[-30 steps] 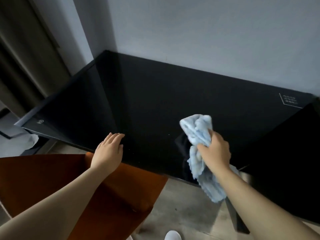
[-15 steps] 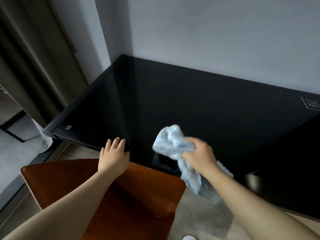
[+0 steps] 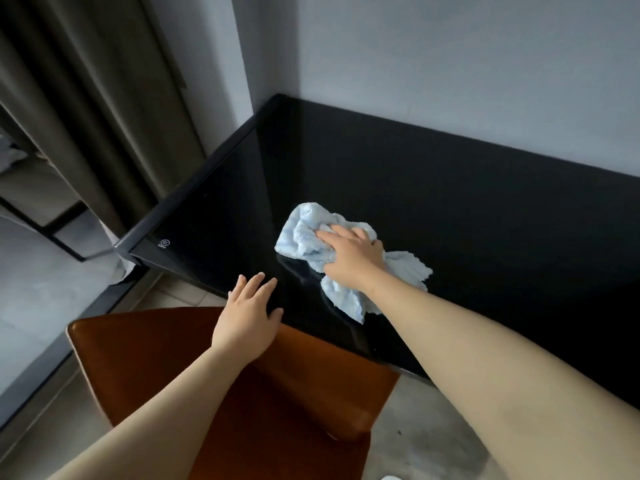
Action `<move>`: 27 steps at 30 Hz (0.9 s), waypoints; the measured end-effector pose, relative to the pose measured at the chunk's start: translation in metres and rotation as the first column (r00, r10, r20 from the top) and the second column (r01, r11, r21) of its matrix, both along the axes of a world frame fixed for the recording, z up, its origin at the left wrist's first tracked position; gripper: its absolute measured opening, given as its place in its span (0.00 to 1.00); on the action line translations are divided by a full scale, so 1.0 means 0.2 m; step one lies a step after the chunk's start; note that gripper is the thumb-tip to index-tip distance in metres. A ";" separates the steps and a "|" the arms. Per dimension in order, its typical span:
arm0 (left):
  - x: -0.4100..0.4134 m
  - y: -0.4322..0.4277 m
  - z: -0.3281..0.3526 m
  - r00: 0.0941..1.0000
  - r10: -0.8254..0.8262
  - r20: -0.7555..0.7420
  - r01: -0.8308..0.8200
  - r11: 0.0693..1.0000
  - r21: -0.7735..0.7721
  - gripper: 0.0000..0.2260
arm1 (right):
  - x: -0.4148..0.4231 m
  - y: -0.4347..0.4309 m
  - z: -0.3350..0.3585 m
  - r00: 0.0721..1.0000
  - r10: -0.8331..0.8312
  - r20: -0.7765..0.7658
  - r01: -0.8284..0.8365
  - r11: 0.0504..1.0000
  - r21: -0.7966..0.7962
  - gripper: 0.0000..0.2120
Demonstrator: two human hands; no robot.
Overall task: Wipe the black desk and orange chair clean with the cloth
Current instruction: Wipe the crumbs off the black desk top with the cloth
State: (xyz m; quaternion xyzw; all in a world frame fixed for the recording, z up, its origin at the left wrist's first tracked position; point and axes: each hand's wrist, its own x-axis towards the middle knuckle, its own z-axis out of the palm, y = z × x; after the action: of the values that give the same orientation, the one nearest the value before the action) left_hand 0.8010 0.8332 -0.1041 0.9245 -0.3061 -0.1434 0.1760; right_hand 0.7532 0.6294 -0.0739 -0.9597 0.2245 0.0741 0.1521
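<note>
The right hand (image 3: 353, 258) lay flat on the crumpled pale blue cloth (image 3: 311, 237), fingers nearly straight, pressing it against the black desk (image 3: 450, 202) near the front edge; the left hand (image 3: 247, 313) rested with fingers straight and spread on that front edge, holding nothing; the orange chair (image 3: 156, 368) stood just below, its seat tucked partly under the desk; a grey wall (image 3: 450, 64) rose behind, curtains (image 3: 86, 98) to the left.
</note>
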 end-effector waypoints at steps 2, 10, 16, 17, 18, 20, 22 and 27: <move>0.00 0.00 0.00 1.000 0.012 -0.017 -0.013 0.999 -0.032 0.24 | -0.09 0.04 -0.01 0.991 0.131 0.034 -0.132 0.991 0.024 0.27; -0.17 -0.08 0.03 0.982 0.182 -0.058 -0.187 0.978 -0.091 0.21 | -0.70 0.10 0.00 0.927 0.193 0.321 -0.268 0.941 0.208 0.12; -0.42 -0.19 0.04 0.987 0.161 -0.030 -0.162 0.985 -0.064 0.21 | -1.00 0.05 0.02 0.947 0.238 0.216 -0.283 0.935 0.214 0.12; -0.46 -0.21 0.04 0.988 0.148 -0.037 -0.150 0.987 -0.063 0.20 | -1.04 0.03 0.03 0.949 0.244 0.197 -0.285 0.934 0.216 0.13; -0.50 -0.22 0.05 0.991 0.129 -0.044 -0.132 0.989 -0.060 0.20 | -1.09 0.02 0.04 0.952 0.249 0.176 -0.285 0.933 0.222 0.13; -0.58 -0.24 0.05 0.994 0.087 -0.059 -0.091 0.994 -0.056 0.19 | -1.17 -0.01 0.08 0.960 0.265 0.091 -0.279 0.929 0.245 0.14; -0.66 -0.25 0.05 0.995 0.062 -0.072 -0.066 0.996 -0.054 0.19 | -1.24 -0.05 0.11 0.958 0.283 -0.051 -0.258 0.924 0.282 0.13; -0.78 -0.32 0.08 0.998 0.040 -0.042 -0.043 0.996 -0.072 0.19 | -1.39 -0.24 0.23 0.998 0.042 -0.056 0.001 0.784 0.620 0.14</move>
State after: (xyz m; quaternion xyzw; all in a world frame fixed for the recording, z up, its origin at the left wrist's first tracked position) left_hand 0.6457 0.7701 -0.0879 0.9205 -0.2883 -0.1474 0.2189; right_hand 0.4746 0.5821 -0.0275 -0.8560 0.1823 0.1774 0.4501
